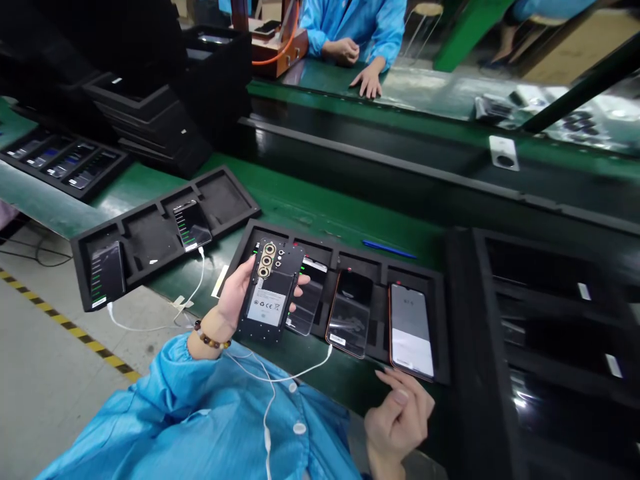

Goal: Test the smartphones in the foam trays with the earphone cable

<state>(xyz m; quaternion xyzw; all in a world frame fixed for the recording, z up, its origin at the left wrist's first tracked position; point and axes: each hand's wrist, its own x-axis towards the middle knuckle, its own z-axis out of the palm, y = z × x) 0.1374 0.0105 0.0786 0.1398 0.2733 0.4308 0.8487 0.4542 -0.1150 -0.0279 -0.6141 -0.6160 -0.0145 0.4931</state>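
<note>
My left hand [235, 297], a beaded bracelet at its wrist, is closed around a phone [273, 287]. The back cover is off this phone, so camera rings and a white-labelled battery show. Behind it, a black foam tray [380, 267] holds a dark-screened phone [350, 310] with a white cable at its lower end, and a phone with a grey and white screen [411, 330]. Another phone [307, 293] there is partly covered by the held one. Just below the grey and white screen is my right hand [400, 413], fingers loosely bent and holding nothing.
A second foam tray [145, 223] on the left carries two cabled phones. Dark tray stacks stand at the back left [150, 113] and right [560, 320]. A blue pen [389, 249] lies behind the near tray. Across the line sits a person in blue [350, 33].
</note>
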